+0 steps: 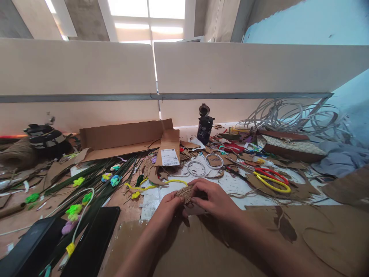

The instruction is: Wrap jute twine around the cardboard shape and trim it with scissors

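Between my two hands is a small piece of tan jute twine wound in tight rows (184,193), just above the near cardboard sheet (132,242). My left hand (168,206) pinches its left edge with thumb and fingers. On the other edge my right hand (213,198) is closed, its fingers bent over the twine. The underside of the piece is mostly hidden by my fingers. Loose strands of jute twine (245,193) lie to the right of my right hand. A yellow fuzzy strip (161,182) lies just beyond my hands.
Scissors with red and yellow handles (272,182) lie right, near white rings (196,168). Behind stand an open cardboard box (123,136) and a black bottle (204,129). Left are crocheted flowers (74,211), a black slab (95,238) and a twine spool (17,154). A handbag (291,146) sits right.
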Motion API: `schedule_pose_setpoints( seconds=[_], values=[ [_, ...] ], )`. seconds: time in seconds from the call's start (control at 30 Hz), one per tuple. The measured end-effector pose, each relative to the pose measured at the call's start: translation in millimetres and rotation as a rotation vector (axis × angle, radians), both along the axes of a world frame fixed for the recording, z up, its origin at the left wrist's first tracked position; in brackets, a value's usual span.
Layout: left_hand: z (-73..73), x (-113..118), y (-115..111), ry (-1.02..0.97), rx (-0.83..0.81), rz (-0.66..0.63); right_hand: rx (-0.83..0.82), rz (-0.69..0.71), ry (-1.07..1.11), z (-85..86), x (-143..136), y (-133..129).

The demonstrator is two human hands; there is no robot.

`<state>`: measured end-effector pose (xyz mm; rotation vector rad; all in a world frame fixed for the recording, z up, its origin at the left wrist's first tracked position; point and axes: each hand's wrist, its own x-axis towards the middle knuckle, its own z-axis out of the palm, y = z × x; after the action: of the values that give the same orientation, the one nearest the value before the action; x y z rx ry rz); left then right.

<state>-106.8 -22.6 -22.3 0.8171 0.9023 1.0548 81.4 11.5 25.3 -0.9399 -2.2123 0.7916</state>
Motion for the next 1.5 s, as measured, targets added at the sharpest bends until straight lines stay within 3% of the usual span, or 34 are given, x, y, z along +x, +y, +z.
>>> schedule_pose_setpoints(
  seconds=[0.2,0.33,0.7,1.13,1.5],
  values=[
    [4.4,4.1,-4.4,-0.036,0.023,0.048,0.274,-0.067,-0.136,-5.5,-2.2,-5.5],
    [7.6,6.1,-7.7,-0.043,0.028,0.047,0.359,-0.051,-0.207,-8.9,-5.9,-7.8],
    [1.2,3.7,-3.2,-0.023,0.028,0.017,0.248,-0.003,-0.271,-5.8,-1.9,-5.6],
    [-2.3,4.1,0.6,-0.034,0.01,-0.015,0.289,-0.011,-0.367,-1.8,-5.0,-5.1],
    [12.4,5.1,-3.3,0.086,-0.032,-0.013,0.292,-0.026,-0.338,-6.1,-6.4,-7.6]
  ],
)
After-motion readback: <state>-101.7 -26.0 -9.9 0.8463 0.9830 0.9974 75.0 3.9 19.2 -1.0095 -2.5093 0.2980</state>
